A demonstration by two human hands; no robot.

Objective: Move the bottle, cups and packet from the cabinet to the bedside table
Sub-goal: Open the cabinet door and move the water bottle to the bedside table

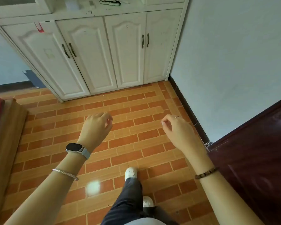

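The floor (136, 143) is orange brick-pattern tile. The white cabinet (94, 54) stands along its far edge and runs into the far right corner by the pale wall (234, 54). Its four lower doors (126, 51) are closed. On its ledge (58, 8), at the top of my view, lie a black cord (109, 2) and some pale shapes too blurred for me to name. My left hand (96, 125) and right hand (175, 127) hang over the middle of the floor, well apart, fingers loosely curled, holding nothing. A watch (75, 147) sits on my left wrist, a bead bracelet (206, 172) on my right.
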